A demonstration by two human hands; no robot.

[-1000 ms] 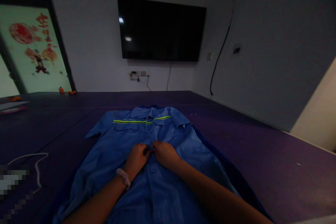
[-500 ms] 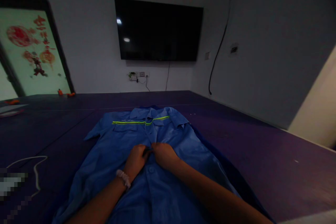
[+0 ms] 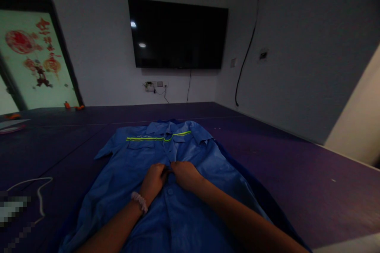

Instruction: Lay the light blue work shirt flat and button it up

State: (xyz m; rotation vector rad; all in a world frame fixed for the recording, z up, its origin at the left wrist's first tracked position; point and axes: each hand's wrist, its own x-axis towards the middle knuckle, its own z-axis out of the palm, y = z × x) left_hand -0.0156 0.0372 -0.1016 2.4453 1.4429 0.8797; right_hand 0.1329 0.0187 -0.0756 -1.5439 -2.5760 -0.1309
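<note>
A blue short-sleeved work shirt (image 3: pixel 142 158) with a yellow-green stripe across the chest lies spread out, collar away from me. My left hand (image 3: pixel 154 180), with a pale scrunchie (image 3: pixel 139 201) on its wrist, pinches the front opening of the shirt near the middle. Beside it my right hand (image 3: pixel 184 174) grips the other edge of the opening, and the fingertips of both hands nearly meet. What exactly lies between the fingers is hidden. Just below the hands a button (image 3: pixel 170 191) shows on the placket. The upper front hangs open toward the collar.
Darker blue cloth (image 3: pixel 261 189) shows beneath the shirt, on a purple surface (image 3: pixel 297 182). To the left lie a white cable (image 3: pixel 41 197) and a blurred-out object (image 3: pixel 13 207). A television (image 3: pixel 178 35) hangs on the far wall; a black cable (image 3: pixel 247 53) hangs at the right.
The view has shifted very slightly. Both hands stay at the same place on the shirt front, with hardly any visible movement.
</note>
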